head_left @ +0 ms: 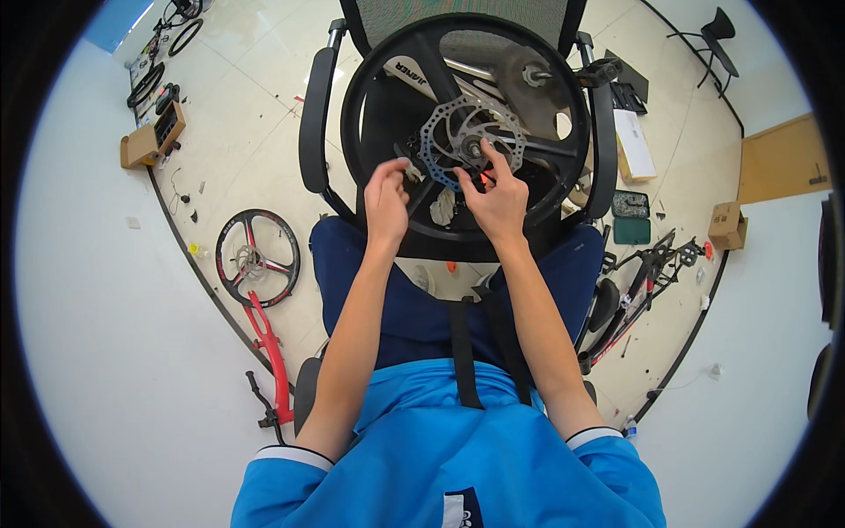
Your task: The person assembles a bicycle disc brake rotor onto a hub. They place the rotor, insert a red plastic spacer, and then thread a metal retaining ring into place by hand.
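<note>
Right now, leans over a black wheel with broad spokes, laid flat across the seat of an office chair, between the two armrests. On its upper face, has a silver, perforated brake disc set around the hub. With the right hand, reaches in over the disc from the near side, index fingertip at the hub, thumb spread apart from it toward the disc's lower edge; cannot tell whether gripping any part there. With the left hand, hovers above the wheel just left of the disc, fingers curled inward, thumb and index close together; cannot tell whether holding something small. Through the gaps between the spokes, makes out a crumpled whitish piece and a white tube. On the floor to the left, has a second wheel with red spokes, and next to it a red frame part. On the right, has a dark bicycle frame with red on it, an open green case and a cardboard box near the wall. Wears a blue shirt and navy trousers.
</note>
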`<state>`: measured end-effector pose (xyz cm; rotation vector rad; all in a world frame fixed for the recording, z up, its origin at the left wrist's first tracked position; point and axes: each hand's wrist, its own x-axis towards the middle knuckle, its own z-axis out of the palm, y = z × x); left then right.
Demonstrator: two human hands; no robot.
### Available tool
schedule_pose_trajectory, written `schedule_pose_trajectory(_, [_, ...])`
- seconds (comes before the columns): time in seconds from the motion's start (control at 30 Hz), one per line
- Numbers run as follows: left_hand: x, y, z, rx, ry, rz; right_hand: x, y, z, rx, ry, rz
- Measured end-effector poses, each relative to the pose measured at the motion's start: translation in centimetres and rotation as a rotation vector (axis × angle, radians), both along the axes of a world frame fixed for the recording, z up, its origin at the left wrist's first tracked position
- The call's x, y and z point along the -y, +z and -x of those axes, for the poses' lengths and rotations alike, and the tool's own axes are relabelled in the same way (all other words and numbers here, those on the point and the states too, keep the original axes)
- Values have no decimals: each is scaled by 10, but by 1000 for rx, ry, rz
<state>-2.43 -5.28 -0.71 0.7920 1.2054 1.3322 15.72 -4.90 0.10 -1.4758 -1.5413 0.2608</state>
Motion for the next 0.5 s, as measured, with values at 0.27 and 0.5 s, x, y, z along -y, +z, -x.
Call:
schedule_pose_trajectory(0.27, [116,-87,-13,-207,-251,337,1,-3,0,13,11,-34])
schedule_pose_trajectory(0.5, [112,-28,-29,-82,-331,383,1,1,-3,65,0,11])
